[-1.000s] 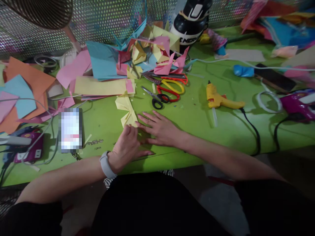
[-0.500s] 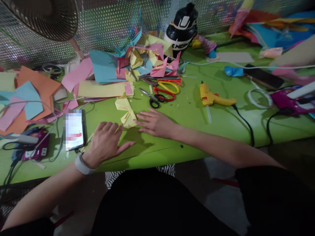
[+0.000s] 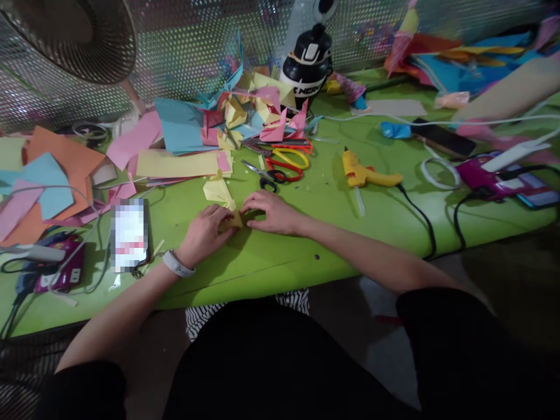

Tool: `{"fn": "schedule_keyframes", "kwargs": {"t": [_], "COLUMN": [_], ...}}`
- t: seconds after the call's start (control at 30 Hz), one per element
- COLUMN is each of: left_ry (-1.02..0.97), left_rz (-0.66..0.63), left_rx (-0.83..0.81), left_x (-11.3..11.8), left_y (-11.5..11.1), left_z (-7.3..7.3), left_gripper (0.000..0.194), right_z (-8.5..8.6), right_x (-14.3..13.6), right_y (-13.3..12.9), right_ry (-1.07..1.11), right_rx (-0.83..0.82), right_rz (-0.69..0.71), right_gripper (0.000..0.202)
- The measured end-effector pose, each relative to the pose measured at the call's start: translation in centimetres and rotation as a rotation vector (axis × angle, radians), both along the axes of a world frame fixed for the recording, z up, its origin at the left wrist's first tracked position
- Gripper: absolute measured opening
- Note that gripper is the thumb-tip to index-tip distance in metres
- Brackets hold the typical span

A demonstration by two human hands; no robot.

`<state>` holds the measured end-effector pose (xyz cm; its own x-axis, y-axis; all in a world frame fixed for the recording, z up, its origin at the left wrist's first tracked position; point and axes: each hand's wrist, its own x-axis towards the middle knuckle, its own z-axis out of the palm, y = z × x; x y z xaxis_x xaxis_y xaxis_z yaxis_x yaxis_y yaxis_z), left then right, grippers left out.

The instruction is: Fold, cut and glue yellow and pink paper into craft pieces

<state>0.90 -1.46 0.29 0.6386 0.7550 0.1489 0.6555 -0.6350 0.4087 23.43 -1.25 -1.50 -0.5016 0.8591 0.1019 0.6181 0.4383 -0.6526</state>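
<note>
In the head view, a pale yellow sheet of folded paper, bow-like in shape (image 3: 217, 189), lies on the green tabletop (image 3: 271, 262) near the centre of the frame. Its long axis slants from upper left to lower right, so its lower end points in between the two hands while the upper fold spreads away from the person, outside the fingers.

The left hand (image 3: 203, 236), with a pale band (image 3: 178, 263) at its wrist, is the nearer: it comes in from the lower left and overlaps the lower end, fingers bent and thumb drawn in, with the paper pinched between them. The right hand (image 3: 275, 214) meets that same end from the right, its fingers curved and the thumb set apart from them, leaving a gap; the fingertips are at the paper's right edge, though whether they press on it cannot be told.

Just above the right hand, small black-handled metal scissors (image 3: 268, 175) lie to the upper right of the paper. A yellow plastic glue gun (image 3: 370, 175) lies further off, right of centre, and a lit phone (image 3: 129, 236) lies left of centre, beyond the left hand.
</note>
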Motion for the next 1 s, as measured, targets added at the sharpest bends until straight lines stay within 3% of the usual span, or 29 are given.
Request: {"fn": "schedule_keyframes", "kwargs": {"t": [0.2,0.43,0.57,0.83,1.0], "left_ry": [-0.156,-0.216,-0.198,-0.098,0.094], "left_rz": [0.053,0.078,-0.009,-0.229,-0.252], "left_rx": [-0.159,-0.314,-0.25,0.017,0.228], "left_x": [0.4,0.2,0.0,-0.8,-1.1], "left_y": [0.2,0.6,0.5,-0.7,-1.5], "left_z": [-0.1,-0.5,-0.1,0.4,-0.1], "left_gripper": [0.025,0.036,0.016,0.022,0.025], "right_z": [0.3,1.3,1.3,1.7,2.1], "right_x": [-0.1,-0.4,-0.7,-0.7,-1.0], "right_y": [0.8,1.9,2.4,2.8,2.9], "right_ry": [0.068,0.185,0.097,-0.047,-0.107], "right_rx": [-0.083,-0.424,-0.418,-0.352,-0.355], "right_rz": [-0.029,0.033,0.042,0.113,0.133], "right_gripper": [0.013,0.016,0.016,0.018,0.018]}}
